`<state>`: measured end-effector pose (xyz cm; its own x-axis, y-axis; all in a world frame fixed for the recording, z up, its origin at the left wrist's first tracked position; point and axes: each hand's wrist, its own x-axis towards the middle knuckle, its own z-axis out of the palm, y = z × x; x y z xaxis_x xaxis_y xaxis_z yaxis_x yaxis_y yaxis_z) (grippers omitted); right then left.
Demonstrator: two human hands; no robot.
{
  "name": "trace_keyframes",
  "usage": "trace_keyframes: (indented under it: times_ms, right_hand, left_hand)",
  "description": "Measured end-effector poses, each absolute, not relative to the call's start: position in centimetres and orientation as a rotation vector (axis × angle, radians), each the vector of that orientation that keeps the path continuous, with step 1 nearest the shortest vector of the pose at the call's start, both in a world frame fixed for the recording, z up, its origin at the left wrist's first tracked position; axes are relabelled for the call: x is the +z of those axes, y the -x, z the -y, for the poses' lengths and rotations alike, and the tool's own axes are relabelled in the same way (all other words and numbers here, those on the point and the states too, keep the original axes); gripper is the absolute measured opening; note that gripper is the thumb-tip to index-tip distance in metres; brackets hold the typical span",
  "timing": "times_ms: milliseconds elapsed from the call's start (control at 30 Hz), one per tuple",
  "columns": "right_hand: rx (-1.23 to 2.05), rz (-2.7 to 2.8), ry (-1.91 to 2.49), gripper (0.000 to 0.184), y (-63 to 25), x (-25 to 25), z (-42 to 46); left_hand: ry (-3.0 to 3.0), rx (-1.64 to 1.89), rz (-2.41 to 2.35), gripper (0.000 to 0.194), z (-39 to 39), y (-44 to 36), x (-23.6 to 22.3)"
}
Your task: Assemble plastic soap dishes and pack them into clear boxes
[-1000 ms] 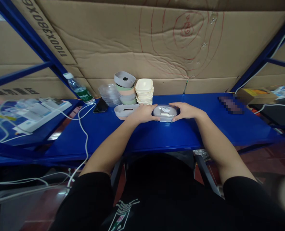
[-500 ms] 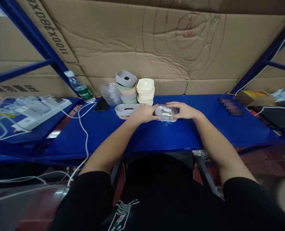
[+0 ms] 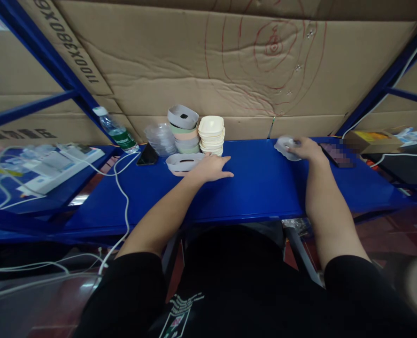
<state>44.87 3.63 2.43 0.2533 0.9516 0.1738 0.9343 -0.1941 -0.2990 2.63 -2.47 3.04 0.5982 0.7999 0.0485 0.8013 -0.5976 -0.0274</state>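
Note:
My right hand (image 3: pixel 305 149) grips the side of a clear plastic container with a wavy rim (image 3: pixel 286 147), at the back right of the blue table. My left hand (image 3: pixel 213 168) is spread and holds nothing, its fingers pointing right above the tabletop. Partly behind it lies a grey oval piece with a slot (image 3: pixel 182 162), resting over a pinkish one. Behind stand a stack of grey, green and peach oval pieces (image 3: pixel 185 134), a stack of cream square-shaped pieces (image 3: pixel 212 134) and nested clear plastic containers (image 3: pixel 161 138).
A water bottle (image 3: pixel 119 131) leans at the back left beside a dark phone (image 3: pixel 147 155). A white cable (image 3: pixel 126 197) crosses the table (image 3: pixel 250 197) at left. Another phone-like object (image 3: pixel 338 155), partly blurred out, lies right of my right hand, near a cardboard box (image 3: pixel 372 142).
My right hand has carried the clear container to the right and farther back. My left hand has let go of it and stays near the same spot, fingers spread.

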Motion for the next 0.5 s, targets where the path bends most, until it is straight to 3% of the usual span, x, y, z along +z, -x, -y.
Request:
trace_keyframes:
  times_ms: [267,500]
  right_hand:
    - [-0.16,1.25,2.381,0.058,-46.4,1.9,-2.2]
    - [-0.27,1.345,2.31,0.053,-45.6,0.7,-3.1]
  left_hand:
    - [2.802,-0.017,1.378,0.078,2.4,-2.7,3.0]
    - [2.842,-0.033,1.368,0.078,2.0,-2.6,2.5]
